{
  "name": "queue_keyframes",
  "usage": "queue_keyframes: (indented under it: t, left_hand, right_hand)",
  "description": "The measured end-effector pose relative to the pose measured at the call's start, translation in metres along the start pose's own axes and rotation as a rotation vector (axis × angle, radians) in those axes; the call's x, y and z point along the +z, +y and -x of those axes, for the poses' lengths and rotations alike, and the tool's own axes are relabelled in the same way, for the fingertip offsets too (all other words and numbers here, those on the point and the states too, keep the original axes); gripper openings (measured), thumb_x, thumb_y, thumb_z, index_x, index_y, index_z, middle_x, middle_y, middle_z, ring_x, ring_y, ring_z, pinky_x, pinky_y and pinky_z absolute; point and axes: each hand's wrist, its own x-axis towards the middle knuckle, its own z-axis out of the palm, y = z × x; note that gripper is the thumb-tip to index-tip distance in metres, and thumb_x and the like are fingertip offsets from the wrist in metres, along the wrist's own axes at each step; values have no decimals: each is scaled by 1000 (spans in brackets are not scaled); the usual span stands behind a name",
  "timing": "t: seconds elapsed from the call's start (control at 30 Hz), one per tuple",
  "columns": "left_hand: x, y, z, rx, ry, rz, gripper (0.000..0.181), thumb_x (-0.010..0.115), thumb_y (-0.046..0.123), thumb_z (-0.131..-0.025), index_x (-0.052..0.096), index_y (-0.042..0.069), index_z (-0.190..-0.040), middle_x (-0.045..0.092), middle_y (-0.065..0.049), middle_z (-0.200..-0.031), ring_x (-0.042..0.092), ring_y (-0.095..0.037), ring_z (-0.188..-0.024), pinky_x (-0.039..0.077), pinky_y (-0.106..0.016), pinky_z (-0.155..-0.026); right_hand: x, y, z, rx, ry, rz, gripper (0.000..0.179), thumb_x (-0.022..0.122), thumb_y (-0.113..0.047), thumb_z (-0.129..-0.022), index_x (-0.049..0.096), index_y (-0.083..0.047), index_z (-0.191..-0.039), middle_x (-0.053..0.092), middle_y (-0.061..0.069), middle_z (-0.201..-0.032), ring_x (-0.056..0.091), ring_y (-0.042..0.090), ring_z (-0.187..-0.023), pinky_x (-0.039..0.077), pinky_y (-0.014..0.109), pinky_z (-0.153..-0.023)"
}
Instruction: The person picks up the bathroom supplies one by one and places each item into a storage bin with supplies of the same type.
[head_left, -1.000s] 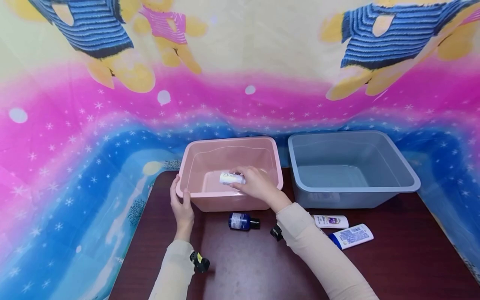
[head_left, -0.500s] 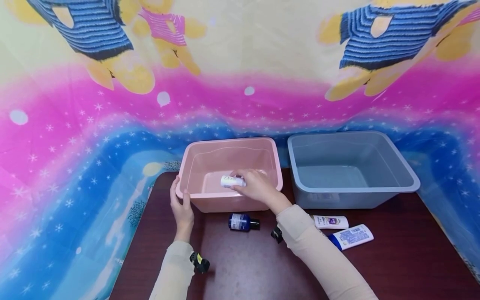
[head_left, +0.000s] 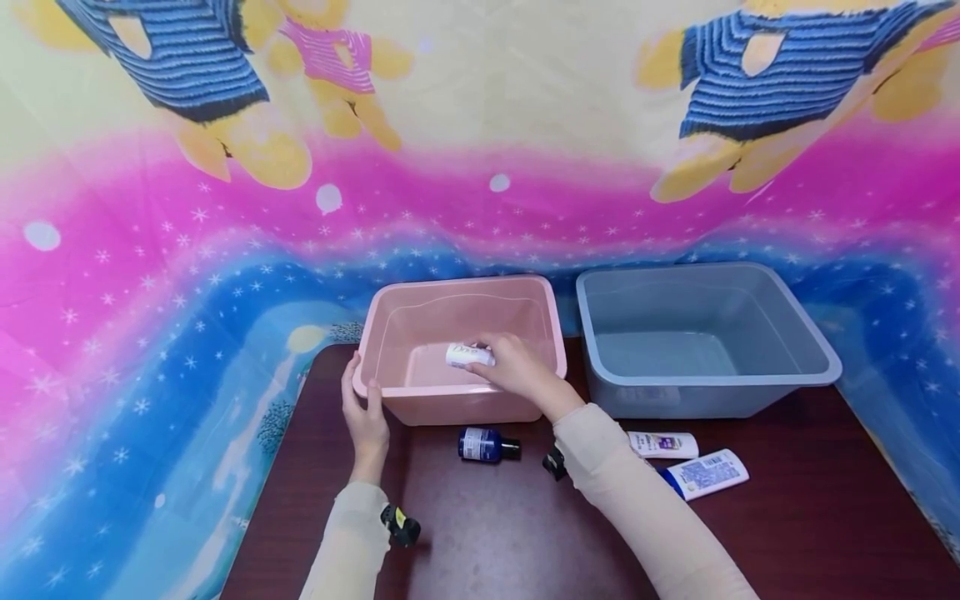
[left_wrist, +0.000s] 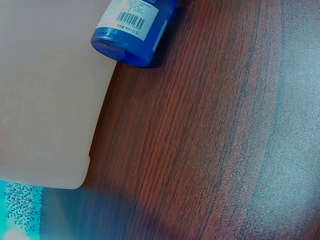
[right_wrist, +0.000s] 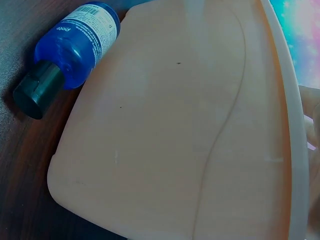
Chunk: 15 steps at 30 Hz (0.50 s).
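Observation:
My right hand (head_left: 517, 367) holds a small white bottle (head_left: 465, 356) lying sideways over the inside of the pink plastic basin (head_left: 457, 408); its front label reads Dove. My left hand (head_left: 367, 429) grips that basin at its front left corner, with the thumb on the front and the fingers along the side. In front of the basin, a dark blue bottle with a black cap (head_left: 480, 445) lies on the table. Both wrist views show this blue bottle (right_wrist: 77, 45) beside the basin wall (right_wrist: 150, 125); neither hand shows clearly there.
To the right stands a grey-blue basin (head_left: 675, 396). Two white bottles lie before it: one with a purple label patch (head_left: 663, 445), one with a blue cap (head_left: 708, 475), partly behind the right sleeve (head_left: 637, 492). A printed cloth (head_left: 487, 217) hangs behind the dark wooden table (head_left: 510, 533).
The white bottle in my right hand has shifted slightly to the right, still over the pink basin. My left hand stays on the basin corner.

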Motion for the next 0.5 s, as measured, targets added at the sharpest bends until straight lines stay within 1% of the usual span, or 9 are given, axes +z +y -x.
queue_keyframes:
  t: [0.07, 0.33, 0.5]
  left_hand:
    - [0, 0, 0, 3, 2, 1, 50, 53, -2, -94, 44, -7, -143, 45, -20, -148, 38, -31, -138, 32, -23, -107]
    - [0, -1, 0, 3, 0, -10, 49, 53, -1, -94, 44, -6, -143, 45, -19, -148, 38, -31, -138, 32, -25, -109]
    - [-1, -1, 0, -7, -5, -10, 50, 53, -1, -95, 44, -5, -144, 45, -19, -148, 38, -30, -138, 32, -25, -108]
  right_hand:
    - [-1, 1, -2, -7, -2, -11, 38, 74, -27, -90, 68, -7, -121, 69, 7, -114, 62, 19, -97, 51, 37, -88]
    - [-5, 2, -7, 29, -23, -40, 40, 75, -26, -90, 66, -8, -124, 68, 7, -118, 63, 19, -99, 51, 37, -91]
    - [-7, 3, -11, 38, -21, -26, 42, 74, -28, -90, 66, -8, -126, 68, 7, -119, 63, 20, -101, 50, 38, -92]
